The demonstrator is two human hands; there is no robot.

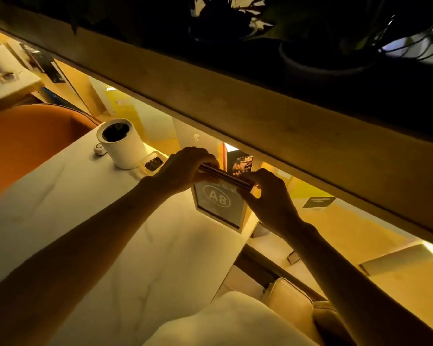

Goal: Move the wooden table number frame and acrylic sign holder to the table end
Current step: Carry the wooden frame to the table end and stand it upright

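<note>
The pale marble-patterned table (pixel 85 208) runs away from the person toward a lit wooden ledge, and at its far end, near the right corner, stands the wooden table number frame (pixel 219 208), upright and slightly tilted, its panel reading "A8". Behind it, touching or nearly so, rises the acrylic sign holder (pixel 241 163), of which only a dark printed insert shows. To the left sit a white cylindrical canister (pixel 121 146), a small tray (pixel 153 163) with dark contents, and a little white gadget (pixel 99 149). The left hand (pixel 185 168) curls over the top left end of the stacked upper edges, and the right hand (pixel 265 193) pinches the top right end; each grip looks clenched on the frame, though whether the fingers also catch the acrylic cannot be told. The frame should handle as light and rigid, best taken by its wooden rim rather than the glazed face; the acrylic is likely slick, thin and easy to scratch or tip. Dim amber light hides the holder's base, and both hands cover the top edges.
</note>
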